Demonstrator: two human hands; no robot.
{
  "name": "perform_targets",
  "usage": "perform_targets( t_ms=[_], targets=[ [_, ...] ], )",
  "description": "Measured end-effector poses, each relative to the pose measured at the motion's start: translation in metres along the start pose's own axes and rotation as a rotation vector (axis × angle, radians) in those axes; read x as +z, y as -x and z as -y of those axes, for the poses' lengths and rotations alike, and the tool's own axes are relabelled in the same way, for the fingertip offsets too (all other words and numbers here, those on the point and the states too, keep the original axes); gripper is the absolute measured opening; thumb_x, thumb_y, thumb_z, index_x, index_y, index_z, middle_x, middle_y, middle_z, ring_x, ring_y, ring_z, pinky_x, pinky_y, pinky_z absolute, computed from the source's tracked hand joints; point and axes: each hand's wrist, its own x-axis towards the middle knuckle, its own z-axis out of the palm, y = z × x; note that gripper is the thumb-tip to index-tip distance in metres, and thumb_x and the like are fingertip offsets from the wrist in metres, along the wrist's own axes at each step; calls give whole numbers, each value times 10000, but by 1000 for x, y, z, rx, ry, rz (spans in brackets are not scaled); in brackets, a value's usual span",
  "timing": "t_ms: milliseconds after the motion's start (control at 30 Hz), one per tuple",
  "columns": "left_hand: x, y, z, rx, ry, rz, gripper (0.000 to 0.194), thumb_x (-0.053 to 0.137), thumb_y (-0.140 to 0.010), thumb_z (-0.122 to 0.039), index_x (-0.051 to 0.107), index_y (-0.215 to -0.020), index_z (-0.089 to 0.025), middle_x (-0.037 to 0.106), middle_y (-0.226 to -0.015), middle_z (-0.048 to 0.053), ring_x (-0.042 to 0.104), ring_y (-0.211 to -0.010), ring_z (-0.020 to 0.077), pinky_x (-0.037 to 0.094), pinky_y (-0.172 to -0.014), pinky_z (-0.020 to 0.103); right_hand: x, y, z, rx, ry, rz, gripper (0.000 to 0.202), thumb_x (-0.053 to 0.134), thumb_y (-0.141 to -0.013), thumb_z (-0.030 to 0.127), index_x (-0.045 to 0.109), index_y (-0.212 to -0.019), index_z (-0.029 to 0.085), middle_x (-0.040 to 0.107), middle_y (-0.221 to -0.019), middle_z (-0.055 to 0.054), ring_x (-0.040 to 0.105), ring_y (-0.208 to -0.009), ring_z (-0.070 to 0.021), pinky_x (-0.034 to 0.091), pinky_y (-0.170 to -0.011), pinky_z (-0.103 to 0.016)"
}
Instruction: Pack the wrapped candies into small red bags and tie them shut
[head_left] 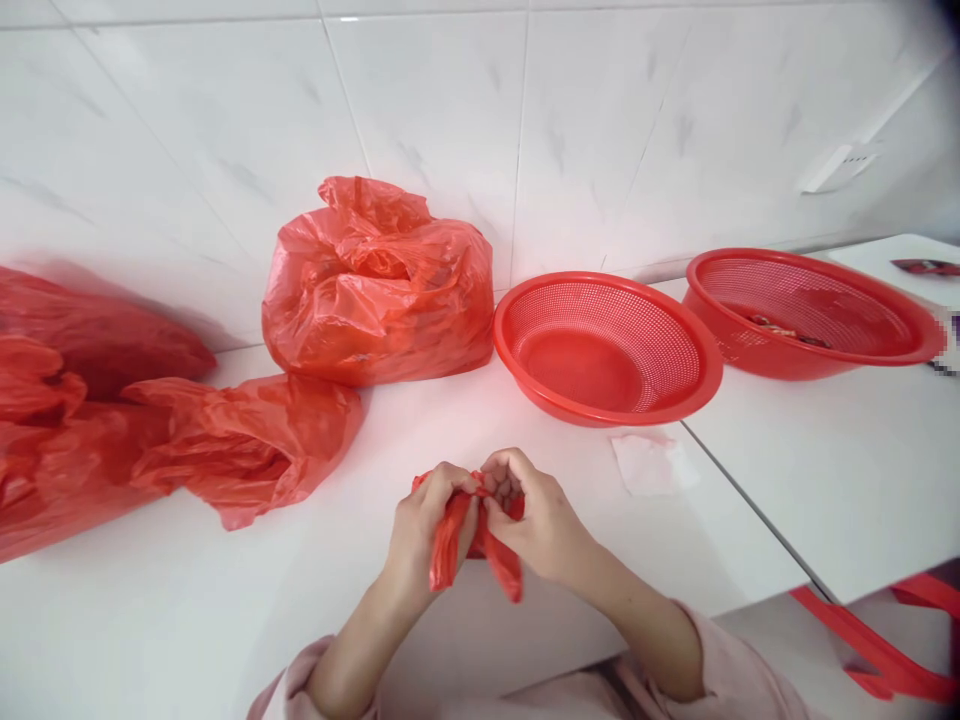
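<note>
A small red plastic bag [448,550] sits between the two hands, low in the middle of the view and just above the near part of the white desk [315,600]. The left hand [421,518] pinches it from one side, thumb and fingers bent around the gathered plastic. The right hand [544,515] pinches it from the other, its fingers curled and its thumb close to the left one's fingertips. Two twisted ends hang below the fingers, one in front of the left hand, the other beneath the right thumb. The fingers cover the middle of the bag, so I cannot tell whether a knot is there.

Beyond the hands, a full red bag [375,310] stands by the tiled wall [427,90]. A slack red bag [319,440] lies to the left. To the right are a red basket [600,412] and, just below it, a thin white sheet [656,463].
</note>
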Motion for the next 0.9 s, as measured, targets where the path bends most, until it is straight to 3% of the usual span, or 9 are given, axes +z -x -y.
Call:
perform_targets(
  t_ms=[167, 300, 400, 500, 600, 700, 800, 900],
  targets=[
    [7, 2, 11, 126, -56, -129, 161, 584, -847, -100, 545, -904, -245, 648, -892, -24, 642, -792, 124, 487, -657, 217, 6, 2, -5, 118, -290, -23, 151, 582, -833, 179, 528, -969, 219, 579, -773, 35, 579, -705, -108, 492, -674, -255],
    [0, 0, 11, 181, -52, -148, 142, 633, -847, -145, 603, -941, -247, 645, -872, -24, 627, -728, 110, 481, -624, 207, -5, -2, -7, 202, -498, 136, 196, 607, -885, 336, 619, -1010, 186, 611, -774, 7, 613, -706, -120, 508, -666, -266],
    [-10, -2, 5, 140, 14, -85, 66, 634, -855, -162, 642, -868, -226, 661, -831, -14, 636, -701, 111, 492, -624, 210, -15, -4, -4, 203, -475, 242, 206, 640, -869, 355, 651, -957, 169, 639, -811, -14, 619, -734, -126, 509, -674, -266],
    [-21, -2, -3, -27, 160, 59, 64, 642, -872, -221, 686, -915, -205, 715, -816, 13, 666, -668, 128, 518, -614, 221, -20, -2, 6, 162, -301, 268, 159, 635, -864, 318, 647, -924, 171, 651, -823, -17, 598, -725, -119, 491, -664, -254],
    [-32, -3, -11, -123, 262, 208, 151, 613, -902, -280, 710, -987, -201, 749, -874, 36, 694, -700, 147, 539, -626, 226, -20, 3, 13, -27, 24, 196, 50, 582, -848, 197, 625, -846, 172, 652, -799, -10, 572, -689, -105, 467, -648, -233],
    [-37, -3, -13, -188, 313, 313, 238, 525, -951, -333, 709, -1039, -209, 747, -860, 29, 677, -666, 138, 536, -611, 227, -17, 4, 11, -406, 379, 24, 110, 535, -766, 80, 588, -791, 174, 627, -729, 6, 553, -641, -98, 429, -616, -222],
    [-36, -2, -7, -190, 207, 256, 282, 457, -979, -340, 709, -1008, -215, 742, -842, 20, 670, -671, 134, 526, -623, 225, -17, 4, -1, -654, 652, -84, 149, 512, -739, 53, 581, -787, 176, 617, -684, 12, 528, -595, -103, 378, -575, -235],
    [-35, 1, 1, -108, 49, 88, 234, 481, -966, -294, 701, -944, -218, 750, -928, 26, 686, -761, 138, 527, -702, 225, -18, 6, -14, -672, 770, -65, 142, 511, -725, 71, 585, -786, 176, 614, -673, 9, 507, -566, -112, 353, -556, -253]
  ],
)
